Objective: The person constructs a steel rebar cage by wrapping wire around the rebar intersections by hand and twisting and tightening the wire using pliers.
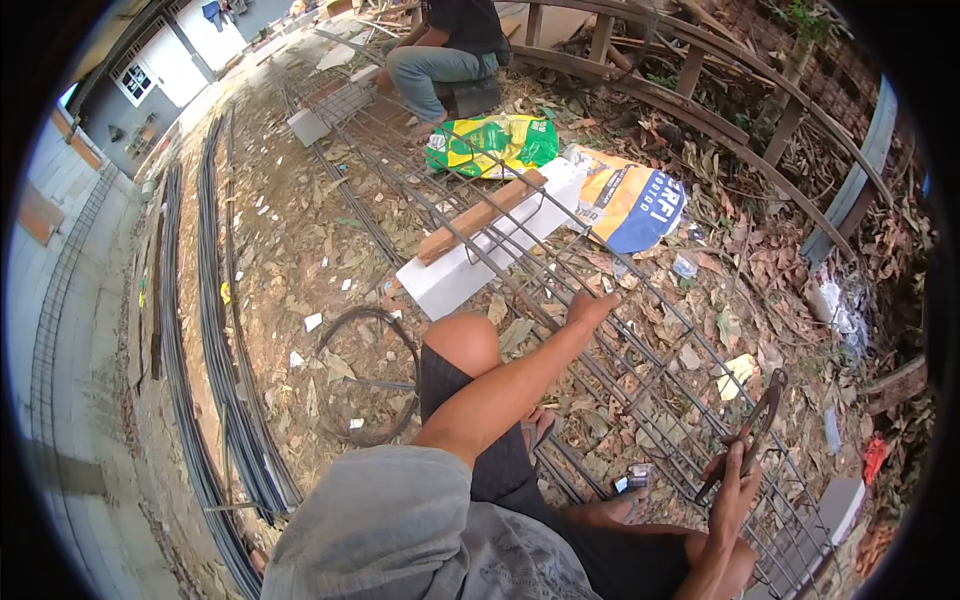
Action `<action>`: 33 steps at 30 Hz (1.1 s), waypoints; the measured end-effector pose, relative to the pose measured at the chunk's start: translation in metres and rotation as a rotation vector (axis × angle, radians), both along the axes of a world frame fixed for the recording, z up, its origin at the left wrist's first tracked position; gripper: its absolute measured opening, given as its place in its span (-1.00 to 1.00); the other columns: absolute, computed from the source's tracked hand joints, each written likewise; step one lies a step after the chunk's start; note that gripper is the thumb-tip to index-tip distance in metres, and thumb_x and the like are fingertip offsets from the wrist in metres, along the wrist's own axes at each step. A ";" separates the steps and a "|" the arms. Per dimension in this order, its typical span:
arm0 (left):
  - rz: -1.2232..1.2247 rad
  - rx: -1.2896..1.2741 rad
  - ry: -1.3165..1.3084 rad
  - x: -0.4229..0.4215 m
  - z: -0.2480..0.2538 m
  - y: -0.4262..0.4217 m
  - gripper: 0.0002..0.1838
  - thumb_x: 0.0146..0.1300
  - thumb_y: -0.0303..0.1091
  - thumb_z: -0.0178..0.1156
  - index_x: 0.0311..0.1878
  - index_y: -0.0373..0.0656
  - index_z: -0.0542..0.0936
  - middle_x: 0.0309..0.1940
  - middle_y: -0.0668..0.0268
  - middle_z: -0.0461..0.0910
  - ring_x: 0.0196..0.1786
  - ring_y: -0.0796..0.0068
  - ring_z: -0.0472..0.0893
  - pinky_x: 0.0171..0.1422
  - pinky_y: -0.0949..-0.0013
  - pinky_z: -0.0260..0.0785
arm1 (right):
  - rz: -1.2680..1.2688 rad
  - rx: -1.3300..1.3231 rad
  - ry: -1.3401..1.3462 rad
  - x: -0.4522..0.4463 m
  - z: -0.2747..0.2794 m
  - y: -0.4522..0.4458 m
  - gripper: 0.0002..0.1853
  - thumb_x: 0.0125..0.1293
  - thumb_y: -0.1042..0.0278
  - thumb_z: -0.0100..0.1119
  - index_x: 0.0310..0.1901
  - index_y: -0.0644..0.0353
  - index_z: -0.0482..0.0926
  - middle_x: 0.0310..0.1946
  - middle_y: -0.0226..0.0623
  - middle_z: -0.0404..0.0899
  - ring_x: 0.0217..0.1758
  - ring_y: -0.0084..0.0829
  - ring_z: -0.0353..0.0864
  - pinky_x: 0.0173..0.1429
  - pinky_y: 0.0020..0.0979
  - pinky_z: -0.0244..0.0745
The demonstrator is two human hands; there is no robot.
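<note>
A long rebar cage (640, 385), made of thin steel bars with cross ties, runs from the upper left to the lower right before me. My left hand (592, 309) is stretched out to it, its fingers closed on a bar near the middle. In my right hand (735, 482), by the cage's near end, is a pair of tying pincers (768, 405), jaws pointing up and away. A wooden batten (480, 218) and a white block (440, 285) lie under the cage's far part. Another pale block (840, 510) supports the near end.
Another person (440, 65) sits at the far end of the cage. Green-yellow (500, 145) and orange-blue sacks (635, 200) lie beyond it. Bundled steel bars (215, 350) and a wire coil (370, 375) are on the left. A small box (633, 480) is near my foot.
</note>
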State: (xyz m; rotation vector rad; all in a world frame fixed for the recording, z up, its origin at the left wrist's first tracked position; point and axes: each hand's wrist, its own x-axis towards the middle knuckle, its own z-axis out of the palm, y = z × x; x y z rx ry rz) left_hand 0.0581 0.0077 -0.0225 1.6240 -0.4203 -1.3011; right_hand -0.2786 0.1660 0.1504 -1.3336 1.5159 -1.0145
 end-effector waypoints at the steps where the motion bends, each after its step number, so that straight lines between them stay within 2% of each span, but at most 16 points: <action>1: 0.002 0.018 -0.044 -0.001 0.011 0.000 -0.26 0.18 -0.06 0.49 0.18 -0.53 0.50 0.15 -0.18 0.55 0.23 0.06 0.52 0.29 -0.01 0.30 | 0.004 -0.027 0.001 -0.005 0.004 0.005 -0.57 0.63 0.01 0.05 0.05 0.30 0.59 -0.57 -0.41 0.50 -0.51 -0.59 0.48 -0.41 -0.48 0.28; 2: -0.002 0.040 -0.087 -0.004 0.023 0.000 -0.19 0.16 -0.03 0.48 0.24 -0.56 0.48 0.27 -0.27 0.51 0.39 -0.03 0.46 0.47 -0.08 0.23 | 0.003 -0.073 0.025 -0.012 0.008 0.008 -0.57 0.63 0.01 0.05 0.05 0.31 0.59 -0.57 -0.42 0.50 -0.50 -0.60 0.47 -0.40 -0.49 0.28; 3: -0.165 -0.020 0.033 0.002 0.052 0.012 -0.09 0.19 -0.03 0.44 0.41 -0.54 0.36 0.42 -0.31 0.37 0.51 -0.05 0.35 0.53 -0.06 0.16 | -0.002 -0.112 0.051 -0.019 0.015 0.012 -0.57 0.63 0.02 0.06 0.05 0.31 0.59 -0.56 -0.42 0.50 -0.49 -0.61 0.47 -0.39 -0.49 0.28; 6: -0.045 -0.050 -0.219 -0.013 0.076 0.022 0.01 0.21 0.02 0.44 0.49 -0.55 0.27 0.42 -0.27 0.42 0.47 0.05 0.45 0.42 0.14 0.34 | -0.074 -0.272 0.114 -0.050 0.035 0.025 -0.60 0.65 0.05 0.03 0.08 0.30 0.57 -0.50 -0.43 0.50 -0.45 -0.63 0.42 -0.36 -0.51 0.27; 9: -0.258 -0.190 -0.123 -0.011 0.120 0.047 0.08 0.25 0.06 0.42 0.58 -0.49 0.13 0.49 -0.23 0.33 0.59 0.05 0.28 0.53 0.10 0.24 | -0.357 -0.530 0.168 -0.086 0.051 0.036 -0.60 0.68 0.07 -0.02 0.11 0.31 0.54 -0.45 -0.41 0.49 -0.38 -0.62 0.44 -0.31 -0.50 0.32; 11: -0.382 -0.286 -0.014 -0.003 0.121 0.059 0.06 0.28 0.08 0.42 0.58 -0.48 0.16 0.51 -0.22 0.27 0.55 -0.04 0.32 0.58 -0.06 0.19 | -0.520 -0.604 0.216 -0.112 0.070 0.051 -0.59 0.70 0.07 -0.11 0.12 0.31 0.54 -0.44 -0.41 0.48 -0.36 -0.60 0.45 -0.26 -0.51 0.39; 12: -0.381 -0.266 -0.032 -0.006 0.132 0.068 -0.02 0.35 0.04 0.39 0.58 -0.42 0.18 0.48 -0.17 0.34 0.53 -0.04 0.35 0.57 -0.10 0.20 | -0.529 -0.604 0.241 -0.133 0.071 0.057 -0.59 0.71 0.08 -0.11 0.12 0.31 0.53 -0.44 -0.40 0.48 -0.37 -0.59 0.46 -0.26 -0.51 0.40; 16: -0.539 -0.207 0.015 -0.010 0.129 0.098 -0.13 0.42 0.05 0.31 0.56 -0.35 0.25 0.42 -0.12 0.42 0.47 0.00 0.43 0.53 -0.02 0.27 | -0.743 -0.492 0.372 -0.186 0.073 0.101 -0.64 0.63 0.07 0.04 0.02 0.28 0.56 -0.46 -0.43 0.51 -0.41 -0.60 0.48 -0.30 -0.48 0.40; 20: -0.702 -0.121 0.088 -0.024 0.088 0.121 -0.21 0.46 0.07 0.28 0.54 -0.29 0.33 0.35 -0.06 0.51 0.39 0.05 0.52 0.49 0.03 0.32 | -0.928 -0.300 0.254 -0.191 0.012 0.177 -0.67 0.56 0.07 0.19 -0.09 0.25 0.58 -0.49 -0.46 0.54 -0.44 -0.61 0.50 -0.34 -0.44 0.40; 21: -0.742 -0.082 0.055 -0.038 0.089 0.129 -0.22 0.46 0.06 0.29 0.53 -0.29 0.34 0.34 -0.05 0.52 0.36 0.06 0.54 0.47 0.05 0.34 | -0.986 -0.226 0.109 -0.189 -0.018 0.193 -0.67 0.55 0.06 0.20 -0.11 0.23 0.57 -0.51 -0.47 0.53 -0.46 -0.61 0.50 -0.34 -0.42 0.42; 25: -0.783 -0.018 0.031 -0.054 0.086 0.128 -0.26 0.46 0.02 0.29 0.51 -0.28 0.37 0.30 0.00 0.56 0.27 0.14 0.61 0.36 0.13 0.43 | -1.063 0.000 -0.130 -0.143 -0.100 0.242 -0.66 0.54 0.06 0.20 -0.24 0.21 0.52 -0.56 -0.49 0.45 -0.50 -0.62 0.45 -0.38 -0.44 0.40; 29: -0.810 -0.074 0.063 -0.053 0.107 0.112 -0.28 0.48 0.02 0.27 0.52 -0.23 0.37 0.23 0.09 0.59 0.27 0.21 0.60 0.33 0.18 0.43 | -1.119 0.168 -0.316 -0.139 -0.167 0.276 -0.66 0.51 0.09 0.22 -0.26 0.23 0.56 -0.61 -0.49 0.42 -0.55 -0.60 0.43 -0.42 -0.43 0.36; 32: -0.747 -0.167 0.031 -0.019 0.136 0.100 -0.28 0.50 0.02 0.24 0.55 -0.21 0.33 0.30 0.11 0.53 0.35 0.23 0.53 0.41 0.18 0.36 | -1.151 0.273 -0.236 -0.158 -0.187 0.290 -0.68 0.48 0.11 0.25 -0.24 0.25 0.62 -0.63 -0.50 0.40 -0.59 -0.60 0.40 -0.45 -0.43 0.33; 33: -0.633 -0.234 -0.040 -0.010 0.158 0.101 -0.29 0.52 0.02 0.21 0.56 -0.19 0.32 0.35 0.11 0.48 0.40 0.23 0.48 0.46 0.17 0.31 | -1.156 0.237 -0.187 -0.166 -0.195 0.290 -0.66 0.45 0.08 0.27 -0.21 0.26 0.65 -0.61 -0.46 0.45 -0.60 -0.59 0.41 -0.44 -0.40 0.33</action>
